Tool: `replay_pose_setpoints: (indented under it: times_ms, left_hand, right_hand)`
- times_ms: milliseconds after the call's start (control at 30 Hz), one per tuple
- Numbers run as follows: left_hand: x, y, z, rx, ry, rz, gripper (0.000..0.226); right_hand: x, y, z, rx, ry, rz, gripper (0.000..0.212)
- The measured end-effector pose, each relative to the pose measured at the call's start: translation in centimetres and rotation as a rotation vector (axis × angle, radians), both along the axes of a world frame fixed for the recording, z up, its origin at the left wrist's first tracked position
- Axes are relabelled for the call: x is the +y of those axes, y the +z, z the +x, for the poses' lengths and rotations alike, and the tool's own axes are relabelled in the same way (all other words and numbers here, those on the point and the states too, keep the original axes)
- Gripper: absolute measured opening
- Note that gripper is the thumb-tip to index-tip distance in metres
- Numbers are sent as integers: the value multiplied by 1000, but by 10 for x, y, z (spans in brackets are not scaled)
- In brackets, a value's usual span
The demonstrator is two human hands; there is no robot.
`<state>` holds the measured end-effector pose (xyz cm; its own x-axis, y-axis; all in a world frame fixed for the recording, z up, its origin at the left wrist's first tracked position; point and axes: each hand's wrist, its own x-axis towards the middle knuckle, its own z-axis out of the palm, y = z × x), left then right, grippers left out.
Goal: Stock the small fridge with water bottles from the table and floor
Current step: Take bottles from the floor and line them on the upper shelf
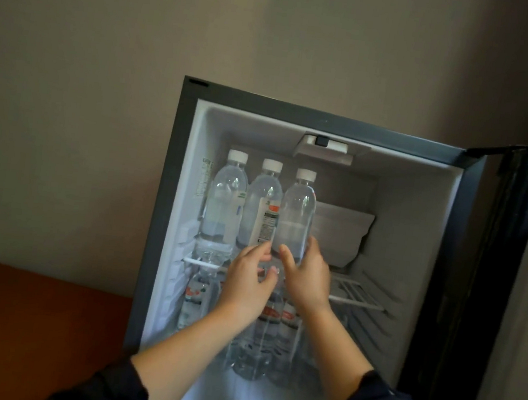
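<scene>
my right hand (304, 276) is wrapped around the base of the third bottle (297, 214) on the upper wire shelf (357, 296), thumb in front and fingers curling round its right side. my left hand (247, 284) is loosely spread, fingers half curled, fingertips at the foot of the middle bottle (262, 206); i cannot tell whether they press on it or only brush it. the three upper bottles stand upright in a row, touching or nearly so, with the first bottle (225, 195) close to the fridge's left inner wall.

to the right of the held bottle the shelf is bare wire, open up to the right wall, with a pale angled compartment (341, 236) behind. the small fridge (171, 188) has its door (514, 263) swung wide on the right. below the shelf, more bottles (268, 333) crowd the lower space, partly hidden by my forearms.

both arms reach forward and up from the bottom edge, dark sleeves pushed back, wrists near each other. a wooden table (25, 320) sits just left of the fridge.
</scene>
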<state>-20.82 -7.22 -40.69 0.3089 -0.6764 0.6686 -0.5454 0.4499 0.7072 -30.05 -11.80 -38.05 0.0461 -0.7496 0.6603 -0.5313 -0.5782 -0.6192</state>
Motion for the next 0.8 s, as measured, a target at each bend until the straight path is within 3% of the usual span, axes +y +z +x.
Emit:
replay_pose_setpoints:
  times_ms: [100,300,500,800]
  left_hand:
    - [9,0,3,54,-25,34,38]
    - [55,-20,17,51,-113,107,26]
    - [122,-29,45,-221,-184,431,22]
    - [241,-74,108,-446,-75,700,23]
  right_hand:
    - [6,-3,-6,173,-34,82,35]
    - [55,-21,-18,84,35,51,31]
    - [100,-47,-19,135,186,139,19]
    - [171,-106,31,360,616,398,7]
